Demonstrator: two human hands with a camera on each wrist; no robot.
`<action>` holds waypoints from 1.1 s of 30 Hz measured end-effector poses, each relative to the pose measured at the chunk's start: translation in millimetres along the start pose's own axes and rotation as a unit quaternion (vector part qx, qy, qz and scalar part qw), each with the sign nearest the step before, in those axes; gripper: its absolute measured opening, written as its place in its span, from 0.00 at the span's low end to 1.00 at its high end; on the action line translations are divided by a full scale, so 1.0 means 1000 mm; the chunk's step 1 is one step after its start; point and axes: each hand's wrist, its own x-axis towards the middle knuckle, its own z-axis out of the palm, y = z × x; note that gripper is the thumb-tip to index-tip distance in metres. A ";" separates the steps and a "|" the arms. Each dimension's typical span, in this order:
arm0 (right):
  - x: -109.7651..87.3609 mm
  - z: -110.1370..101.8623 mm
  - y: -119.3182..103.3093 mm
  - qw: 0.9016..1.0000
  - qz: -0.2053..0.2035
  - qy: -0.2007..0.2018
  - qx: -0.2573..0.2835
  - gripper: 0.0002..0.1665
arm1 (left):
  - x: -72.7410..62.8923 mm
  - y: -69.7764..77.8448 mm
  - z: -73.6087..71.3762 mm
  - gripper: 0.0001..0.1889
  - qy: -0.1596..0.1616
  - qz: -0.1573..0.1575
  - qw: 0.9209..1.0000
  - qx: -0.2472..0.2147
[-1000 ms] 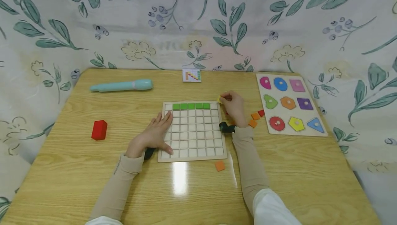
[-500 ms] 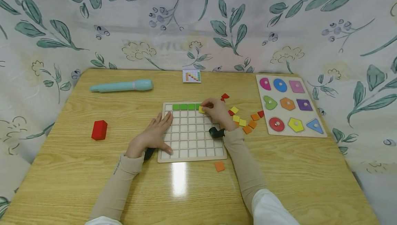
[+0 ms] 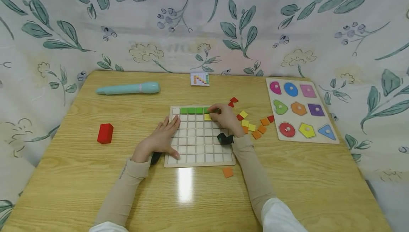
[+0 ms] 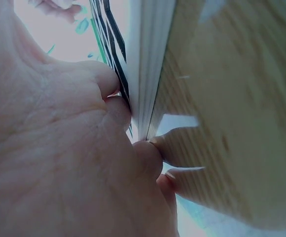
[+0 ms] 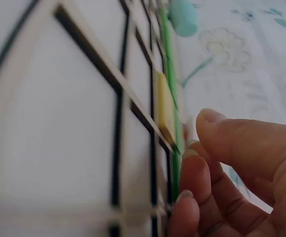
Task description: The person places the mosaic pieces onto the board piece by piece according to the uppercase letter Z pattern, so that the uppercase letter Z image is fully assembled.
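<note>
A wooden grid board (image 3: 199, 165) lies mid-table, with a row of green square tiles (image 3: 191, 111) along its far side. One yellow tile (image 3: 207, 117) sits in a cell just below the right end of that row. In the right wrist view this yellow tile (image 5: 165, 108) lies in its cell, outside the fingers. My right hand (image 3: 227, 117) hovers close beside it, thumb and fingers loosely bent with nothing visible between them. My left hand (image 3: 161, 138) rests with spread fingers over the board's left side; its fingertips (image 4: 148, 158) meet the board's edge (image 4: 150, 54) in the left wrist view.
Loose yellow, orange and red tiles (image 3: 251, 128) lie right of the board, an orange tile (image 3: 228, 172) in front. A shape puzzle (image 3: 305, 140) is at right, a pattern card (image 3: 200, 79) and turquoise pen-shaped object (image 3: 127, 88) behind, a red block (image 3: 105, 133) at left.
My right hand has carried a yellow tile from the board's right edge leftward and let it go in a cell under the green row. My left hand has stayed in place.
</note>
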 end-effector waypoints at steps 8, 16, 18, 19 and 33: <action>-0.016 -0.050 0.027 0.995 0.063 0.078 0.007 0.17 | 0.001 -0.001 -0.004 0.72 0.006 -0.005 1.000 -0.002; -0.034 -0.083 0.045 0.986 0.157 0.038 -0.050 0.27 | 0.000 -0.004 -0.003 0.72 0.009 -0.009 1.000 -0.004; -0.033 -0.081 0.043 0.985 0.160 0.028 -0.059 0.26 | 0.000 -0.004 -0.003 0.73 0.010 -0.010 1.000 -0.007; -0.031 -0.079 0.042 0.985 0.156 0.028 -0.074 0.25 | 0.001 -0.004 -0.003 0.73 0.010 -0.011 1.000 -0.006; -0.015 -0.042 0.024 0.990 0.052 0.116 -0.056 0.08 | 0.005 -0.004 -0.001 0.72 0.007 -0.004 1.000 -0.009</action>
